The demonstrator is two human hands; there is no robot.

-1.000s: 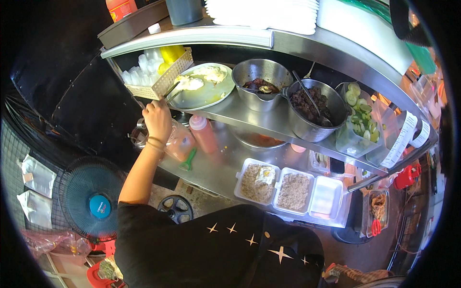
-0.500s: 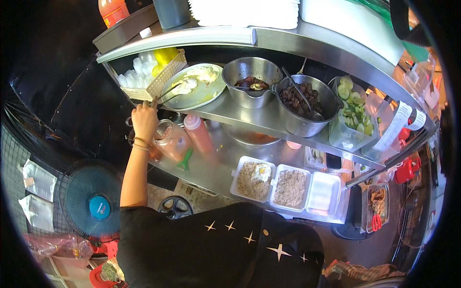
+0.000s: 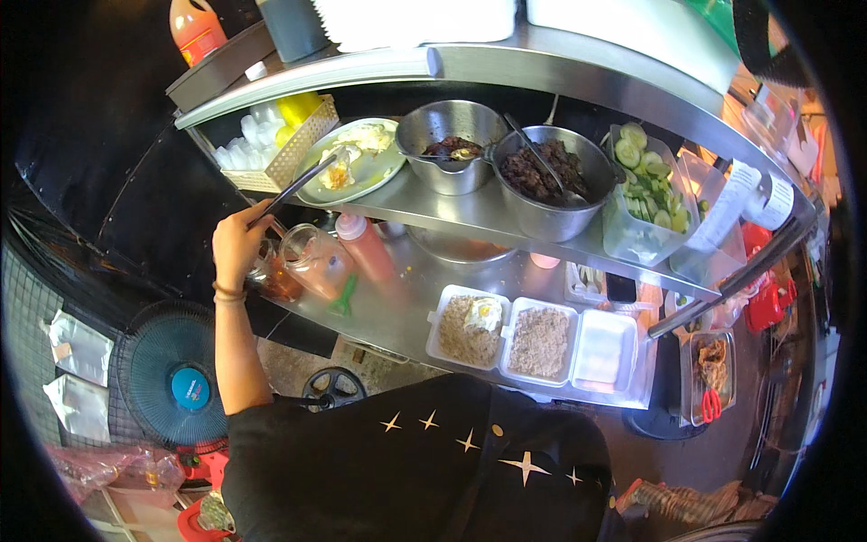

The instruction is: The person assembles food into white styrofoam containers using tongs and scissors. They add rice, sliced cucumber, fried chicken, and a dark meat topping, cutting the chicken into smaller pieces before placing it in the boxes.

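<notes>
My left hand (image 3: 237,244) is closed around dark tongs (image 3: 293,188) whose tips reach a fried egg (image 3: 339,172) on a green plate (image 3: 379,167) on the steel shelf. Below, on the steel counter, stand three white foam boxes. The left box (image 3: 456,339) holds rice with a fried egg (image 3: 485,313) on top, the middle box (image 3: 539,341) holds rice only, and the right box (image 3: 603,348) looks bare. My right hand is out of sight.
Two metal bowls (image 3: 449,144) (image 3: 551,181) of dark cooked food with spoons and a tub of cucumber slices (image 3: 646,194) share the shelf. A red squeeze bottle (image 3: 366,244) and jars (image 3: 316,257) stand by my hand. A woven basket (image 3: 271,135) and a blue fan (image 3: 176,384) are at left.
My left hand has dropped from the plate's edge toward the jars, still with the tongs on the plate. A fried egg now lies on the rice in the left box.
</notes>
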